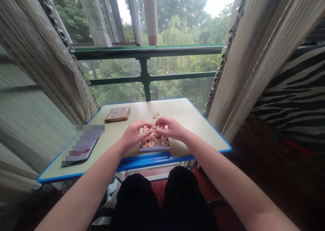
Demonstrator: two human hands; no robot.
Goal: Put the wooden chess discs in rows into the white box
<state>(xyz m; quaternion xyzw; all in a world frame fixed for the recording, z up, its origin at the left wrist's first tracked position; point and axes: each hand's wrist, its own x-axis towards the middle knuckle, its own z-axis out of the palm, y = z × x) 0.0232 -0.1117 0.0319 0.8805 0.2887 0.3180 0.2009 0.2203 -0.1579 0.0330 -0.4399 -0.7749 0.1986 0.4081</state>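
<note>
Black trousers (157, 200) are showing at the bottom, where the person is sitting close to a small desk (198, 126). The desk is having a cream top and a blue edge. Both bare arms are reaching out over its near edge.

The left hand (134, 134) and the right hand (170, 127) are curving down over a bunch of round wooden Chinese chess pieces (151, 138), at the middle of the near edge. The fingers are bending down, and the two hands are almost touching. The hands are hiding the fingertips, so nobody can tell if they are closed on a piece or just lying on the pieces. The pieces are lying flat on a pale tray (154, 148) with a purple front strip, and red marks are showing on their tops.

A small pile of loose pieces (156, 115) is sitting just past the hands, toward the far edge. A blurred flat thing (81, 146) is lying near the near left corner. A brown box with a pale picture on its lid (117, 114) is lying near the far left corner.

Past the far edge, a green window rail (146, 51) is crossing the view, and green trees (177, 31) are standing outside. Woven blinds (254, 61) are hanging at the sides, and a zebra-striped cloth (291, 99) is showing on the right.
</note>
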